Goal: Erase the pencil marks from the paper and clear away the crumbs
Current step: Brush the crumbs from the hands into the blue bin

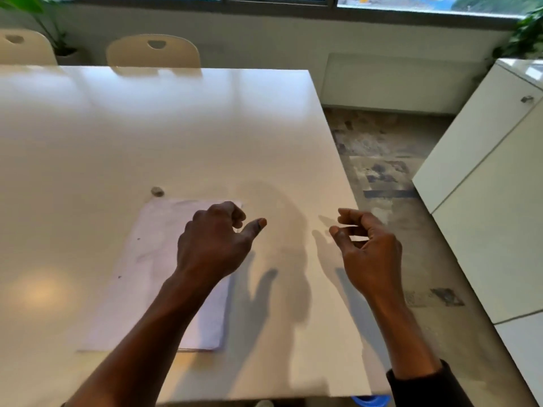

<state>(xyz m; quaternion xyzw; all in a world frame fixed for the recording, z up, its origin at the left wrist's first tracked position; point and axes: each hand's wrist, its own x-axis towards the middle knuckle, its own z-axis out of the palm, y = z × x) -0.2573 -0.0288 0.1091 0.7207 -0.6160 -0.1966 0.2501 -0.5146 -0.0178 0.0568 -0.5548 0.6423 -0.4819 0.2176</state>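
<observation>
A white sheet of paper [152, 274] lies flat on the white table [88, 136], with faint grey smudges and two small dark specks on it. A small grey eraser [157, 191] sits on the table just beyond the paper's far left corner. My left hand [214, 245] hovers over the paper's far right part, fingers loosely curled and thumb pointing right; it holds nothing. My right hand [367, 251] is raised over the table's right edge, fingers loosely curled, with nothing in it.
Two cream chairs [152, 52] stand at the table's far side. A white cabinet [484, 186] stands to the right across a strip of mottled floor. Plants stand in both far corners, and a blue object [370, 400] shows under the table's near edge.
</observation>
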